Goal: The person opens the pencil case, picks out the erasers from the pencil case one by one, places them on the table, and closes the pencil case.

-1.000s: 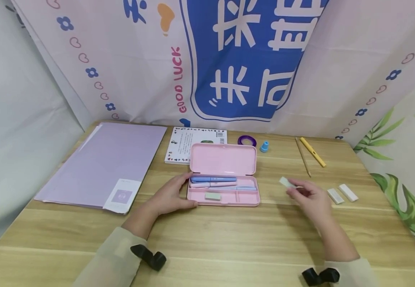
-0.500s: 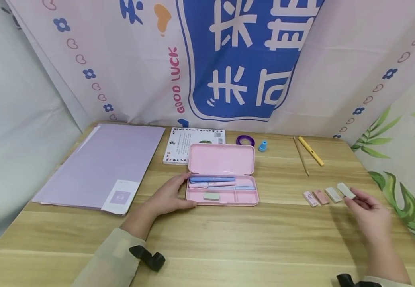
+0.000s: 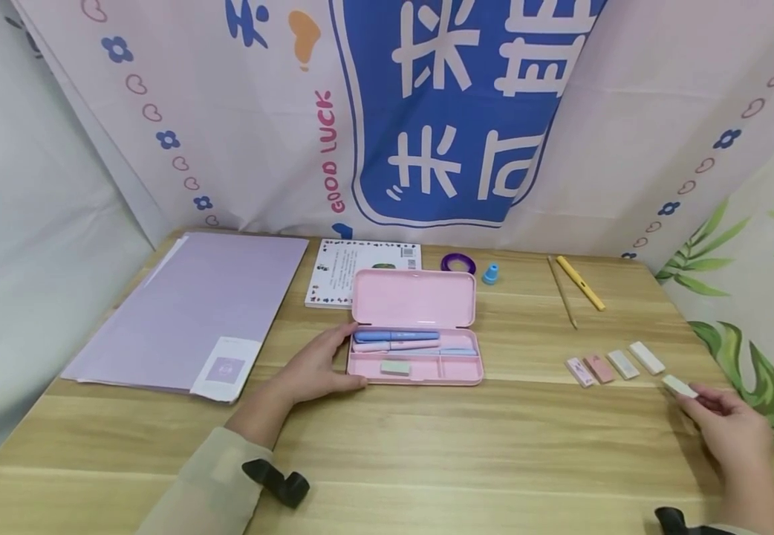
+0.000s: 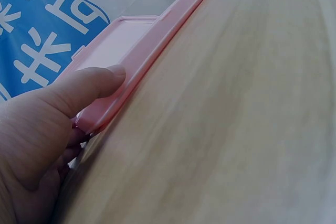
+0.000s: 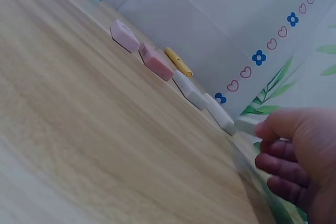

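My left hand (image 3: 320,364) grips the left end of an open pink pencil case (image 3: 462,375), thumb at its front edge and fingers behind. In the left wrist view the thumb presses the case's pink side (image 4: 157,40). Pens (image 3: 397,336) and a pale green eraser (image 3: 395,367) lie inside. My right hand (image 3: 735,431) pinches another pale green eraser (image 3: 680,386) between thumb and fingers, at the right end of a row of erasers. That row holds a pink-white eraser (image 3: 579,372), a pink eraser (image 3: 599,368), a greyish eraser (image 3: 623,364) and a white eraser (image 3: 646,357).
A lilac folder (image 3: 200,305) lies at the left. Behind the case are a white booklet (image 3: 330,271), a purple tape ring (image 3: 458,263) and a small blue cap-like piece (image 3: 490,274). A pencil (image 3: 563,293) and a yellow pen (image 3: 581,282) lie back right.
My right hand has carried the pale green eraser rightward from near the case, over the eraser row, to the row's right end. The left hand stays on the pencil case.
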Motion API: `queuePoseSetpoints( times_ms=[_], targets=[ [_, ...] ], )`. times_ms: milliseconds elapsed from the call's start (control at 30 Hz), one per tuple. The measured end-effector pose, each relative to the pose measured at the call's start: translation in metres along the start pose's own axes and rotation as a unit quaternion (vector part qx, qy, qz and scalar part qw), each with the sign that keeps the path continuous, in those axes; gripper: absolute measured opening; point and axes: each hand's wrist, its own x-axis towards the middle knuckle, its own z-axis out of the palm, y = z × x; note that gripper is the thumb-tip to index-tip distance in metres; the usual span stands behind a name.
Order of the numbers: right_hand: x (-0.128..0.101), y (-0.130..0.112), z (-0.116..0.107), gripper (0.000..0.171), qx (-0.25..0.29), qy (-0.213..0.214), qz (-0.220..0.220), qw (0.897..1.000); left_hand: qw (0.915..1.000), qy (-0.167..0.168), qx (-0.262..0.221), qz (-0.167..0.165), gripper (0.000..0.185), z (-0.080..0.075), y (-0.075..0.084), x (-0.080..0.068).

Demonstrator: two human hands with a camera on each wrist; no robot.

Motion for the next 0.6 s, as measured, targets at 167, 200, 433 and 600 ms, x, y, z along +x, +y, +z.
queuePoseSetpoints(
  times_ms=[167,200,433,600],
  targets=[
    [0.0067,0.0058,0.0020,0.061,-0.106,-0.028,-0.020,0.994,1.0000,0.000,-0.003,0.000,0.099,-0.0001,0.0009,-0.0003],
    [0.0077,0.0061,0.0022,0.061,-0.117,-0.034,-0.023,0.992,1.0000,0.001,-0.003,0.001,0.099,-0.0001,0.0006,-0.0001],
    [0.0092,0.0059,0.0011,0.062,-0.137,-0.048,-0.039,0.989,1.0000,0.004,-0.002,0.004,0.100,0.0000,0.0002,-0.0010],
    [0.0017,-0.0019,0.0010,0.070,-0.122,-0.028,-0.049,0.991,1.0000,0.005,-0.003,0.007,0.100,0.0001,0.0012,-0.0009]
  ],
)
